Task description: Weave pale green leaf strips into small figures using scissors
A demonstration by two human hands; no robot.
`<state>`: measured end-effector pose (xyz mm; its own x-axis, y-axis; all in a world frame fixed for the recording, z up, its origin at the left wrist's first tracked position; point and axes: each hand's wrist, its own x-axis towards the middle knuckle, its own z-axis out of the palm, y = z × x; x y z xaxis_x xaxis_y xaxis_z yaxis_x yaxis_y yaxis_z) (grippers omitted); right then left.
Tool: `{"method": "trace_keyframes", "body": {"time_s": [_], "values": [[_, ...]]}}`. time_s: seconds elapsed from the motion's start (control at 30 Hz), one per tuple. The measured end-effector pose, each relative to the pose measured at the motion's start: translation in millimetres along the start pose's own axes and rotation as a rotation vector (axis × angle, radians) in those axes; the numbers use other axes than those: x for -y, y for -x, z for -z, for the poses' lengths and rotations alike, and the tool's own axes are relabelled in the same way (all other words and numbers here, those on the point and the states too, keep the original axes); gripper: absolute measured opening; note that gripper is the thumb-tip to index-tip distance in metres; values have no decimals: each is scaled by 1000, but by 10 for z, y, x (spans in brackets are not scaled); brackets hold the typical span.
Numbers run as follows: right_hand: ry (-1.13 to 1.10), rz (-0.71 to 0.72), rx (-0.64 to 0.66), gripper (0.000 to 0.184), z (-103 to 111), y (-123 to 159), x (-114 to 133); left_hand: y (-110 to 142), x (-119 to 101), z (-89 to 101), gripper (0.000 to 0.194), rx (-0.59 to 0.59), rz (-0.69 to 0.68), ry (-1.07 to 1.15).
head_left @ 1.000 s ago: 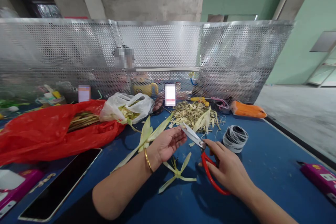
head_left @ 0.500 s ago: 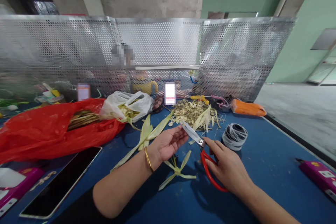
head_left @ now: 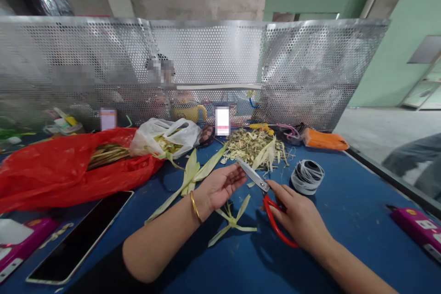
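Observation:
My right hand (head_left: 298, 213) is closed around the red handles of a pair of scissors (head_left: 253, 175). Its blades point up and left, pressed together. Palm up, my left hand (head_left: 223, 186) has its fingers loosely stretched towards the blades, their tips beside or touching the metal; I cannot tell which. I see nothing lying in the palm. Below it on the blue table (head_left: 206, 266) lies a small star-shaped piece of pale husk strips (head_left: 233, 223). Longer pale green husk leaves (head_left: 191, 172) lie behind my left wrist.
Husk scraps (head_left: 250, 147) are heaped behind the scissors. A spool of grey cord (head_left: 308, 177) stands to the right, an orange packet (head_left: 325, 139) behind it. At left are a red plastic bag (head_left: 62, 167), a white bag (head_left: 165, 135) and a phone (head_left: 82, 239). A perforated metal screen (head_left: 210, 50) borders the back.
Both hands and the scissors hold almost the same position. The view has shifted very slightly. At the far right, part of a person's grey-blue clothing has come into view.

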<state>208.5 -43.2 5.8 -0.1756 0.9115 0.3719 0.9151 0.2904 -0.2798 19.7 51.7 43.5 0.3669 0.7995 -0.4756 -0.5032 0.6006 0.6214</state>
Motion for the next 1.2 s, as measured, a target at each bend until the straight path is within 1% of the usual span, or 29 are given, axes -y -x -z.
{"method": "trace_keyframes", "body": {"time_s": [0.1, 0.2, 0.3, 0.4, 0.43, 0.5, 0.67, 0.87, 1.03, 1.2], "values": [[-85, -27, -9, 40, 9, -5, -7, -1, -20, 6, 12, -9, -11, -27], [-230, -87, -52, 37, 17, -20, -11, -16, -41, 28, 9, 5, -32, -61], [-371, -169, -83, 39, 8, -40, -26, -36, -45, 58, 6, 21, -89, -90], [-485, -222, -81, 44, -12, -57, -39, -52, -40, 84, 2, 29, -161, -120], [-507, -231, -77, 45, -17, -62, -39, -54, -39, 88, 5, 30, -182, -134], [-522, -244, -69, 46, -18, -68, -30, -53, -39, 88, 11, 27, -216, -174], [-540, -275, -68, 48, -2, -78, 0, -16, -47, 47, 16, 33, -310, -332], [-590, -278, -17, 48, 10, -68, -21, -15, -50, 55, 24, 86, -448, -506], [-591, -260, -12, 48, 48, -50, -24, -45, -63, 92, 22, 150, -451, -585], [-546, -241, 9, 50, 56, -36, -50, 10, -74, 56, 16, 195, -434, -616]]}}
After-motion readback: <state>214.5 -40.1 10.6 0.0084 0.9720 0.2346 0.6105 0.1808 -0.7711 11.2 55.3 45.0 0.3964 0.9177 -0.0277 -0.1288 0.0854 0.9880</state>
